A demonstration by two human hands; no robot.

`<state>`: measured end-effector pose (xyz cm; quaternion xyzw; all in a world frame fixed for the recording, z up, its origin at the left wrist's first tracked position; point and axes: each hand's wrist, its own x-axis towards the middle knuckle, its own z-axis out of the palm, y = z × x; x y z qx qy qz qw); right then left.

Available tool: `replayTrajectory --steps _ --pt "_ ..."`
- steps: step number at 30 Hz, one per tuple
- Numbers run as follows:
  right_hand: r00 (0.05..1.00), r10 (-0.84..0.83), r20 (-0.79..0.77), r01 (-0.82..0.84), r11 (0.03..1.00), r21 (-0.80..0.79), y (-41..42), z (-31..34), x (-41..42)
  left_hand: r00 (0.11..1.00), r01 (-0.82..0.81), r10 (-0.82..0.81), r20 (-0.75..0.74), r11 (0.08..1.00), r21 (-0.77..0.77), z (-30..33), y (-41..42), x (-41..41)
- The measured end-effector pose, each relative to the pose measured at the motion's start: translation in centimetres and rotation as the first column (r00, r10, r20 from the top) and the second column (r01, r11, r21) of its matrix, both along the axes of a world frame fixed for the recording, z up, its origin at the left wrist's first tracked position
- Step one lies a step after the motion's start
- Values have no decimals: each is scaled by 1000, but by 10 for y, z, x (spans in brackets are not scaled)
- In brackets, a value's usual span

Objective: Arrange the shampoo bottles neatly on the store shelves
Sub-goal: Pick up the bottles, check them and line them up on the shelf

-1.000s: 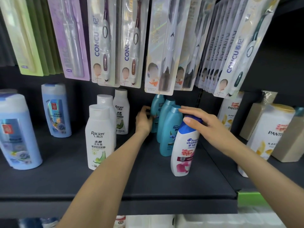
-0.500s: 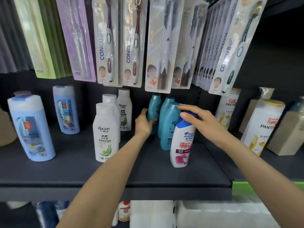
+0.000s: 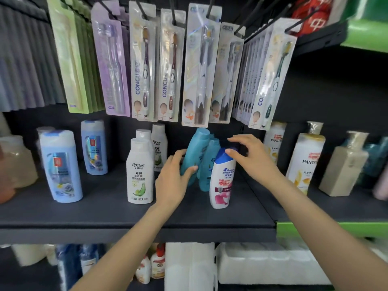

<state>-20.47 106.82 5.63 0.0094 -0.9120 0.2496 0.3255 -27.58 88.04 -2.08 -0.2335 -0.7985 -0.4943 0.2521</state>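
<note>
- Head view: left hand (image 3: 171, 183) hides the lower side of a tilted teal bottle (image 3: 196, 150); its fingers curl around it.
- Teal bottles behind are partly covered.
- Right hand (image 3: 255, 157), fingers spread, thumb touching the blue cap of the white-and-pink shampoo bottle (image 3: 222, 181), upright on the dark shelf (image 3: 105, 215).

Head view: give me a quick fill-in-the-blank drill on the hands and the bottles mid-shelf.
1. The left hand grips a tilted ____ plastic bottle.
2. The white Head & Shoulders bottle has a ____ cap.
3. The right hand touches that cap with its ____.
4. The white Raclen bottle stands to the ____ of the left hand.

Missing words: teal; blue; thumb; left
</note>
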Motion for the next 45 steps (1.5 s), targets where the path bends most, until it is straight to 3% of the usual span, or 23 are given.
replayTrajectory --steps 2,6,10,13,16,20,22,25,27,29,32,36,39,43,45 --pt "999 -31 -35 34 997 72 -7 1 11 998 60 -60 11 998 -13 11 -6 12" --pt "999 42 -21 -41 997 59 -31 -1 31 967 214 -229 110 968 131 29 -18 31" --pt "979 182 95 -162 968 -192 -56 -18 45 825 318 -474 307 839 442 35 -33 50" --pt "926 344 153 -276 897 -346 -75 -38 51 751 285 -568 338 740 610 35 -42 61" --pt "934 345 95 -289 883 -370 -84 -55 50 741 257 -579 342 714 652 32 -49 68" --pt "964 266 20 -242 904 -352 -82 -59 53 738 309 -573 356 756 577 32 -63 72" --pt "949 315 3 -283 857 -431 -76 -53 60 767 311 -557 320 758 574 36 -73 69" --pt "929 370 -1 -307 770 -559 -69 -45 70 768 310 -595 237 669 675 40 -91 64" --pt "918 394 -41 -311 652 -692 -66 -45 72 734 375 -649 200 632 678 39 -99 64" --pt "907 407 -109 -318 492 -811 -64 -43 73 726 436 -662 186 653 620 37 -103 68" --pt "899 413 -149 -324 395 -859 -59 -38 73 787 395 -589 183 709 584 37 -104 68" --pt "894 427 -135 -320 398 -860 -57 -31 75 795 401 -576 192 735 546 36 -104 67" --pt "939 335 -71 -208 393 -896 -59 -27 75 816 369 -542 200 756 541 35 -102 67" --pt "961 183 208 56 605 -794 -64 -22 76 825 281 -490 280 787 549 32 -98 66" --pt "951 151 271 114 643 -757 -65 -22 75 809 225 -464 360 811 540 32 -96 66"
